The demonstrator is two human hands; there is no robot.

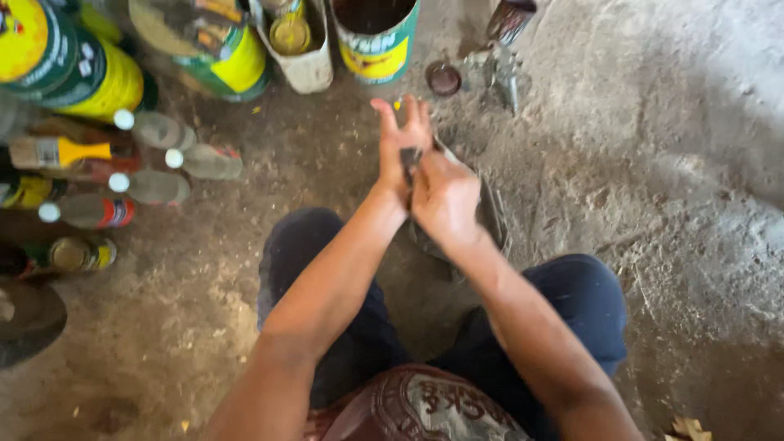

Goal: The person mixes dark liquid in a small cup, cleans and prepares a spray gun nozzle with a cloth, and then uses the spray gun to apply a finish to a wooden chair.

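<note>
Hands are meeting above a shallow dark pan (pixel 493 219) lying on the dusty floor (pixel 653 163) between the knees. The left hand (pixel 400 147) is standing with fingers spread upward, while the right hand (pixel 445 200) is curling around a small dark object (pixel 411 157) pressed between both palms; what it is cannot be told. Keeping the work low over the pan seems wise. Paint cans (pixel 376 37) and lying bottles (pixel 155 184) are crowding the far left.

Dusty concrete floor (pixel 653 163) — paint cans (pixel 376 37); 4 lying bottles (pixel 155 186); brush (pixel 57 152)
</note>
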